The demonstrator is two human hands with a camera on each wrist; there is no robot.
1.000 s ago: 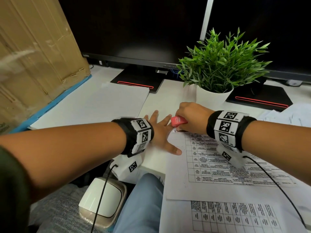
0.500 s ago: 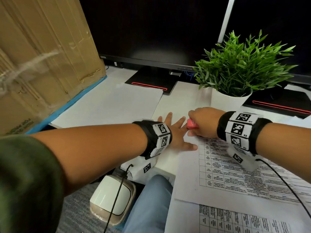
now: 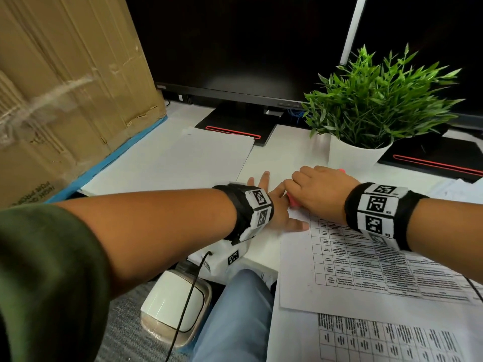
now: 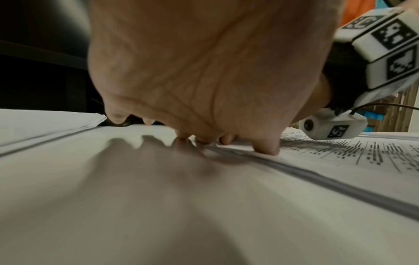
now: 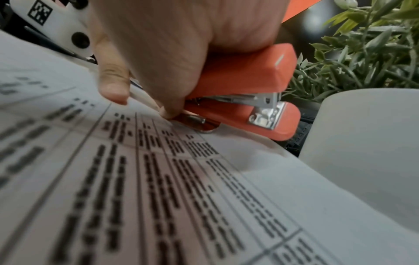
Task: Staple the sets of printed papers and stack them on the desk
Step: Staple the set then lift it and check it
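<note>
Shifted right since half a second ago: right hand [image 3: 320, 190] gripping orange stapler [image 5: 244, 89] at printed papers [image 3: 366, 267] corner on surface [image 3: 285, 155]; left hand [image 3: 277, 207] flat, pinning. Risk: sheets slipping, staple misaligned.

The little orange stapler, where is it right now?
The orange plastic stapler is gripped in the right hand, at the top corner of the printed table sheets, just in front of the white plant pot.

Left arm: I kept it reached forward, left hand [image 3: 277, 209] palm down, fingers [image 4: 267, 147] spread flat | Right arm: reached in from right, right hand [image 3: 320, 194] curled in a closed grip, thumb [image 5: 113, 84] pointing down.
</note>
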